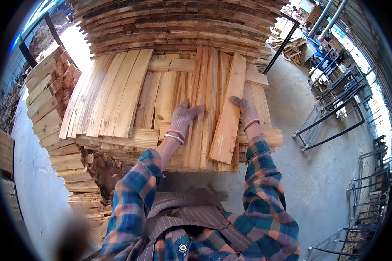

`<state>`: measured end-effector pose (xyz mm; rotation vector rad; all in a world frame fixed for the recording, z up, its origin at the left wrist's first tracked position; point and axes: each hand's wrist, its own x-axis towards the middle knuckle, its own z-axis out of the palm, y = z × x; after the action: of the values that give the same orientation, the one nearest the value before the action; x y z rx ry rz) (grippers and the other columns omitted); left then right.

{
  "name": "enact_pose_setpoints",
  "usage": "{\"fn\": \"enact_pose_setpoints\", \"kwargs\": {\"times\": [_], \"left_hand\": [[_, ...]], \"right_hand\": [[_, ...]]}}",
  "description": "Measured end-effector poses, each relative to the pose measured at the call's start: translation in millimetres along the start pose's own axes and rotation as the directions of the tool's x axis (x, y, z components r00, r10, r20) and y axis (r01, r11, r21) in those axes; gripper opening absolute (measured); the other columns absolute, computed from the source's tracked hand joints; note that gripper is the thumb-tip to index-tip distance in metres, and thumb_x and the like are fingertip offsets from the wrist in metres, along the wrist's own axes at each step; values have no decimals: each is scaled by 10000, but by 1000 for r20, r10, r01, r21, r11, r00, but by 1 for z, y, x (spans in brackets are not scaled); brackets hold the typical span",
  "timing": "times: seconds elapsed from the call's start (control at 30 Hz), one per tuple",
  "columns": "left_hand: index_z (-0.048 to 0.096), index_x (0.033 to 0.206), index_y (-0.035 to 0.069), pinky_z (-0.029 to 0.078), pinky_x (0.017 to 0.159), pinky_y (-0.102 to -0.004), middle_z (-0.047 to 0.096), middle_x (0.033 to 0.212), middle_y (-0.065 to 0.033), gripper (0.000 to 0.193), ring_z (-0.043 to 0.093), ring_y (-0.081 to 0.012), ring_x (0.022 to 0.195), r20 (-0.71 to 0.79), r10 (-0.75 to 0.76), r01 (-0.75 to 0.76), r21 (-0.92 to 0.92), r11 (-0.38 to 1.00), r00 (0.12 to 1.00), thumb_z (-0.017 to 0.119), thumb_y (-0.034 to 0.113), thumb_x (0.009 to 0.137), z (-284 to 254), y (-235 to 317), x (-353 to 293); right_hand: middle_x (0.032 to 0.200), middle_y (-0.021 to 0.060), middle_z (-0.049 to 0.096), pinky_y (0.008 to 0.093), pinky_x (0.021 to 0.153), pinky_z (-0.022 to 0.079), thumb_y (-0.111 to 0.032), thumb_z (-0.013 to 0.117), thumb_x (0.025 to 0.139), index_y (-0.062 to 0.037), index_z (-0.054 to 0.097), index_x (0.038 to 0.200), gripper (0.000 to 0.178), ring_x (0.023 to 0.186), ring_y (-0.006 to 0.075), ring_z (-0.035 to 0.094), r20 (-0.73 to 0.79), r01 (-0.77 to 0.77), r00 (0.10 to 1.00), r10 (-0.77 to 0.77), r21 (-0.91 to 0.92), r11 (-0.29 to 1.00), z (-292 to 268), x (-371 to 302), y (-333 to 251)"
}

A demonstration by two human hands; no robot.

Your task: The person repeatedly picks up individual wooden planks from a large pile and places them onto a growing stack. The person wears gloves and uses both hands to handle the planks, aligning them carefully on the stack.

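My left hand [186, 118], in a pale knitted glove, lies on the loose wooden boards [197, 139] in the middle of the stack. Its thumb points right across them, apart from the fingers. A single wooden board [229, 115] lies slantwise on top, its near end further left than its far end. At this board's right edge is my gloved right hand [246, 112], thumb over the top face and the other fingers mostly hidden beside the edge. To the left, a row of light boards [111, 93] rests side by side on the same stack, over crosswise boards [137, 138].
A tall pile of layered boards [174, 28] rises behind the stack. On the left stands a leaning column of stacked wood [48, 108]. Black metal frames [331, 130] stand on the grey floor [292, 174] at right, with racks [370, 191] along the right rim.
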<state>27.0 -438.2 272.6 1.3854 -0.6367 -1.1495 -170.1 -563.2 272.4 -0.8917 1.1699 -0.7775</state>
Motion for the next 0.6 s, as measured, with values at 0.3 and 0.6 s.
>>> {"fn": "enact_pose_setpoints", "kwargs": {"times": [0.3,0.6], "left_hand": [[598,1003,16,458,514,-248,672,797,-53,257,584,-90,628,35,143,-136,-152,979,989,745,151,840,36,-3,-19],[540,1250,-1,501,889,-407,617,1168,-218,667,608,-356,1083,22,289,-257,522,813,957,740,375,735,49,-29,-7]], "right_hand": [[1018,92,665,324,795,540,-245,710,837,1,643,1084,355,864,175,635,141,393,914,-381,-70,917,-67,45,28],[1024,138,630,322,755,499,-213,602,933,78,520,1256,443,862,200,579,232,396,918,-321,-569,720,-122,46,-16]]}}
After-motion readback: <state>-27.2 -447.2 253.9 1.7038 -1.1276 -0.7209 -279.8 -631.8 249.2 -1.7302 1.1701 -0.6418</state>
